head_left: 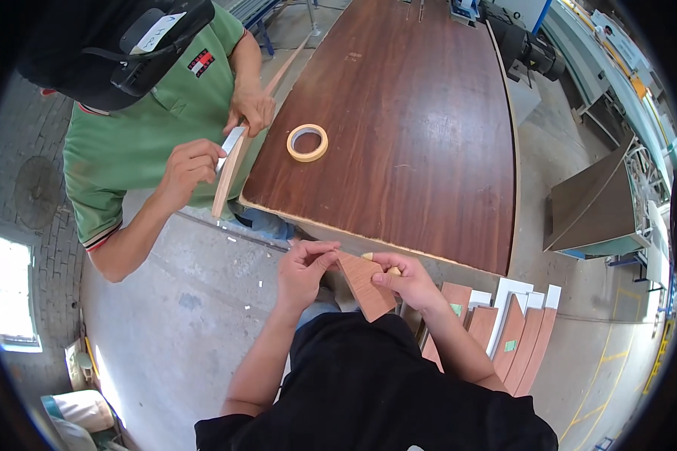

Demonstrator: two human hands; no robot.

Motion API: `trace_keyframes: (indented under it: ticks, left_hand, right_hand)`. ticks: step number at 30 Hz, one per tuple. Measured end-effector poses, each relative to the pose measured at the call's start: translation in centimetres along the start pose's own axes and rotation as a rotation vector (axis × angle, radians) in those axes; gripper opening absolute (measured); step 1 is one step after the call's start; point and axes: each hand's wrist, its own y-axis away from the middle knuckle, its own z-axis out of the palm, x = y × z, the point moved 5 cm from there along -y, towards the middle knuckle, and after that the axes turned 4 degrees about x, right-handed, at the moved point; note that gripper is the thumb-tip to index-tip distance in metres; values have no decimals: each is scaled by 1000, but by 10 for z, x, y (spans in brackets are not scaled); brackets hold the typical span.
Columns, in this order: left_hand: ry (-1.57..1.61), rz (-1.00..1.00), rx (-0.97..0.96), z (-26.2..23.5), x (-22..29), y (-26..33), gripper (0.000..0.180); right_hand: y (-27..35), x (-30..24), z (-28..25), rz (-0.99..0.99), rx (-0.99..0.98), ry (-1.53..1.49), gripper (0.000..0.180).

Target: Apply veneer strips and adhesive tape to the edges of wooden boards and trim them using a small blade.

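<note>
Just off the table's near edge, both my hands hold a reddish-brown wooden board [365,284] with a slanted end. My left hand [302,274] is closed, thumb and fingers pinched at the board's upper left corner. On the other side my right hand [410,282] grips the board, thumb resting on its face. Small yellowish bits of something [393,271] show between the right fingers; their kind is unclear. Across to the left, a co-worker's hands [192,169] hold a long narrow wooden strip [230,174] and press a white flat piece [232,141] against it.
A roll of yellow masking tape [307,143] lies on the dark brown table [421,173]. Several wooden and white boards [513,342] stand close together at my right. A co-worker in a green shirt [158,143] is at the table's left side. A grey cabinet [590,199] stands farther right.
</note>
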Motion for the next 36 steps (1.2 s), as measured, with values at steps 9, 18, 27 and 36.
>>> trace_keyframes:
  ticks: [9,18,27,36]
  left_hand:
    - [-349,496,-49,10,30,16,7]
    - [-354,572,-131,18,38,26,9]
    - [-383,326,-126,21,37,28,18]
    - [-462,327,-214,23,40,31,12]
  right_hand:
    - [9,-2,-10,-11,233,-253,43]
    - [11,-5,-13,-106,150,-257,45]
    - [18,-9,-6,-43,66,-187,47]
    - [7,13,-12,-43,63,-367,42]
